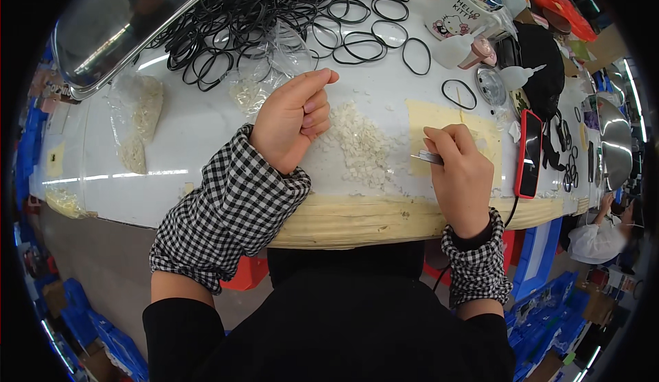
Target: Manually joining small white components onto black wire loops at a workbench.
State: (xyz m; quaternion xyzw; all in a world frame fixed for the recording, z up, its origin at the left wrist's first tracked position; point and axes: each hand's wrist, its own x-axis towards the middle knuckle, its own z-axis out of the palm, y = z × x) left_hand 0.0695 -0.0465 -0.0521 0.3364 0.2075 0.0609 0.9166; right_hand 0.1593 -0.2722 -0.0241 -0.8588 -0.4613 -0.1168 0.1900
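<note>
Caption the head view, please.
Left hand curled, right hand holding a thin silvery tool, small white flakes heaped between them.

white table, heap of black loops, pale flakes, red-edged phone

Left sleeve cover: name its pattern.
Left sleeve cover: black-and-white check, best in the head view.

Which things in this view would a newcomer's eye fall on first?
Probably the tangle of black rings across the table's far side, beside a shiny metal container at upper left. Next, the heap of small whitish pieces between the curled left hand and the right hand, which grips a thin metal tool. A red-edged phone stands out farther right.
</note>
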